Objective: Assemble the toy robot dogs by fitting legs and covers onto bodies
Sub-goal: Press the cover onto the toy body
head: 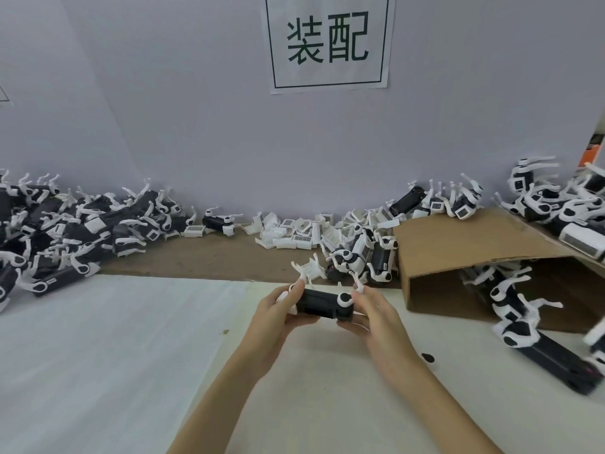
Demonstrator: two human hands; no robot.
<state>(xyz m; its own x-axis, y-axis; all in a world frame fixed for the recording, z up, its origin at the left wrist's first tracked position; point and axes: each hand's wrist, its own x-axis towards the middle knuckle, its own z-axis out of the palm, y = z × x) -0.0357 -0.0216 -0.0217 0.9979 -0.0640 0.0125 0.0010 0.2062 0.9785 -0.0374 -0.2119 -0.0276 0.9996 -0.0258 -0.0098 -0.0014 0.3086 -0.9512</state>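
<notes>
- Head view: both hands hold one black oblong plastic toy-dog body (322,304) just above the pale desk (98,339), at the centre of the frame.
- The left hand (278,309) curls its fingers round the body's nine-o'clock end; the right hand (370,314) grips the three-o'clock end, thumb beside a white plastic leg joint (344,299).
- Risk, as I judge it: the thin white legs (358,285) sticking up toward twelve o'clock could bend or pop out if the fingers squeeze unevenly or press a joint in crooked.
- The body lies between the two sets of fingers, touching both.
- A heap of loose white ribbed plastic covers (294,232) lies at twelve o'clock; an open brown cardboard box (458,253) sits at two o'clock.
</notes>
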